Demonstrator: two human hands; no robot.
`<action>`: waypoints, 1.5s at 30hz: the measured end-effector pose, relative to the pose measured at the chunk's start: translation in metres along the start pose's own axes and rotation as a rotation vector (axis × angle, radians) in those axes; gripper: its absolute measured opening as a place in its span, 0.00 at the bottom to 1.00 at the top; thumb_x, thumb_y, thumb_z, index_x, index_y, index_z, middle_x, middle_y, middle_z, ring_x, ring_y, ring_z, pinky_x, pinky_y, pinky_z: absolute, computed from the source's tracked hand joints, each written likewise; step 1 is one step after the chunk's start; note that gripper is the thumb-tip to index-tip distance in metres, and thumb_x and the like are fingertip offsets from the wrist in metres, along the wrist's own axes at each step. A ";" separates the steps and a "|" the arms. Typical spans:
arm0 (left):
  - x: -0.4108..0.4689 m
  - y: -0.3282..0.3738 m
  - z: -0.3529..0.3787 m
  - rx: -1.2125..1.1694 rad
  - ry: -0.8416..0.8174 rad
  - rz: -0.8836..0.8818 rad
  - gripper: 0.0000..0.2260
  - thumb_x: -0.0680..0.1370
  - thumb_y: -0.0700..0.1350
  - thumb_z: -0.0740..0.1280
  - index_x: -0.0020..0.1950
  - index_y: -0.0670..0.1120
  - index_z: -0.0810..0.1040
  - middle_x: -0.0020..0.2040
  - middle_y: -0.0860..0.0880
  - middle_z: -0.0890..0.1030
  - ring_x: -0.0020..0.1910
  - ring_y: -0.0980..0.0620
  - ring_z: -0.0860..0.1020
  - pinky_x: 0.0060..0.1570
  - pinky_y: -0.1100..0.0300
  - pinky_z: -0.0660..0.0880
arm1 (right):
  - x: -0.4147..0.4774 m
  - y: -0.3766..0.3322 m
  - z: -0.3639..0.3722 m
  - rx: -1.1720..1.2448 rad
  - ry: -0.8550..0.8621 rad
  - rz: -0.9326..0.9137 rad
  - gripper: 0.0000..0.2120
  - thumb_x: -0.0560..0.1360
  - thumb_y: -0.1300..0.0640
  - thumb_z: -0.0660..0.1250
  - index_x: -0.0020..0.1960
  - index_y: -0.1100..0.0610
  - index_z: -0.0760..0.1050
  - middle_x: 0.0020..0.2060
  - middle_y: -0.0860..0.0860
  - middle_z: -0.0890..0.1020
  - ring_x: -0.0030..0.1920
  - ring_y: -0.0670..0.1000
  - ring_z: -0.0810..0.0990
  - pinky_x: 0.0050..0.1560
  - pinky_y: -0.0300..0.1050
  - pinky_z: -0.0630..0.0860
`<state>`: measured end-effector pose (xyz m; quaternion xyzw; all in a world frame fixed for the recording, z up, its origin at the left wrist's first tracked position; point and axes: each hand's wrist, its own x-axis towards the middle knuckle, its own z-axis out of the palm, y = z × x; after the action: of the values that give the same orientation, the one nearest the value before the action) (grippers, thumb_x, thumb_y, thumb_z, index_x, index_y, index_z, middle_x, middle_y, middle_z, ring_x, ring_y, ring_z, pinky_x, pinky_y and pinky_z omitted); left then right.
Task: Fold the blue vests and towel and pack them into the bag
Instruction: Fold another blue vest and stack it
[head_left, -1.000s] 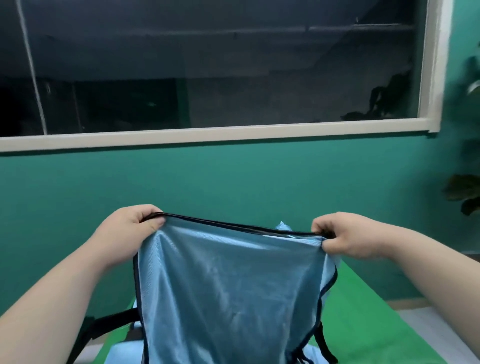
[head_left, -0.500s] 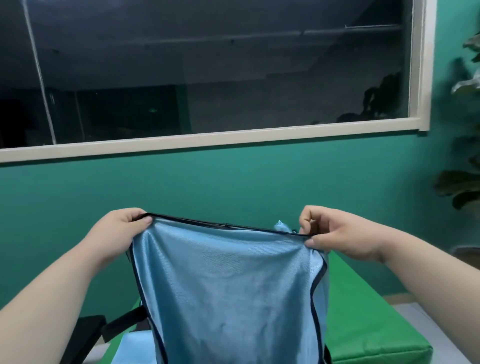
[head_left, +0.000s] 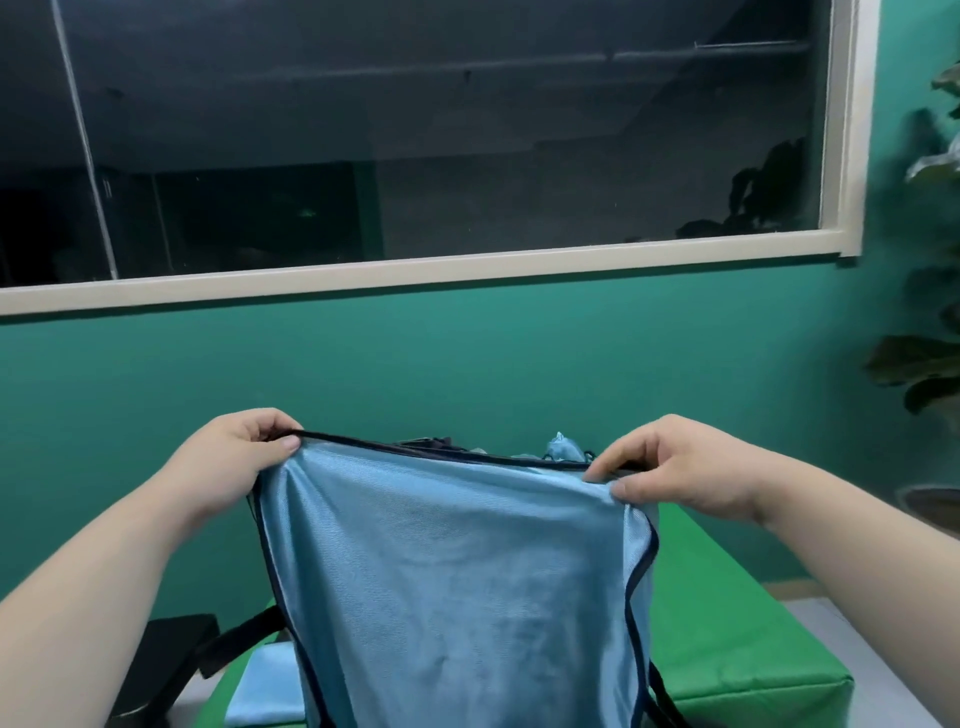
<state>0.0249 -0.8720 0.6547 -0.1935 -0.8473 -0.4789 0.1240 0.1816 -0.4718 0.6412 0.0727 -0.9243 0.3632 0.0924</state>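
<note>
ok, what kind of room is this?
Likely an indoor gym or activity room: a green padded mat, a teal wall with a wide dark window, a plant at right.

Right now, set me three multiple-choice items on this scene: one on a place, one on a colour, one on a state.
1. Where do the left hand and right hand grip the shiny light-blue vest?
A. its top edge, one near each end
B. its bottom hem
C. its middle

2. What colour is the trim along the vest's edge?
A. white
B. dark, near black
C. red

3. What state is the vest in?
A. folded flat
B. rolled into a ball
C. held up, hanging spread

Answers:
1 A: both hands pinch the trimmed top edge at its ends.
2 B: a dark band runs along the top and down both sides.
3 C: it hangs open between the hands, above the green padded table.
</note>
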 end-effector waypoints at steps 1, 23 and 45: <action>-0.001 0.001 0.000 0.002 -0.002 0.003 0.07 0.80 0.38 0.67 0.44 0.46 0.82 0.38 0.50 0.83 0.39 0.50 0.75 0.43 0.56 0.68 | -0.001 -0.002 0.001 -0.076 -0.003 0.010 0.13 0.73 0.58 0.74 0.49 0.38 0.85 0.47 0.41 0.86 0.52 0.46 0.83 0.61 0.47 0.78; -0.021 -0.008 -0.002 0.016 -0.109 0.041 0.11 0.82 0.39 0.65 0.43 0.50 0.82 0.38 0.49 0.82 0.36 0.53 0.74 0.41 0.56 0.68 | 0.000 0.004 0.025 0.019 -0.026 0.025 0.16 0.74 0.65 0.62 0.42 0.48 0.83 0.40 0.46 0.85 0.40 0.44 0.79 0.49 0.44 0.76; -0.024 0.012 0.024 0.164 -0.075 0.091 0.09 0.81 0.45 0.66 0.44 0.57 0.80 0.40 0.55 0.84 0.39 0.53 0.79 0.48 0.54 0.75 | 0.008 0.012 0.077 -0.228 -0.143 0.123 0.16 0.71 0.60 0.62 0.42 0.40 0.82 0.40 0.49 0.84 0.34 0.45 0.75 0.38 0.45 0.75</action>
<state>0.0507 -0.8509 0.6422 -0.2390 -0.8779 -0.3942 0.1294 0.1624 -0.5164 0.5797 0.0308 -0.9665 0.2547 0.0115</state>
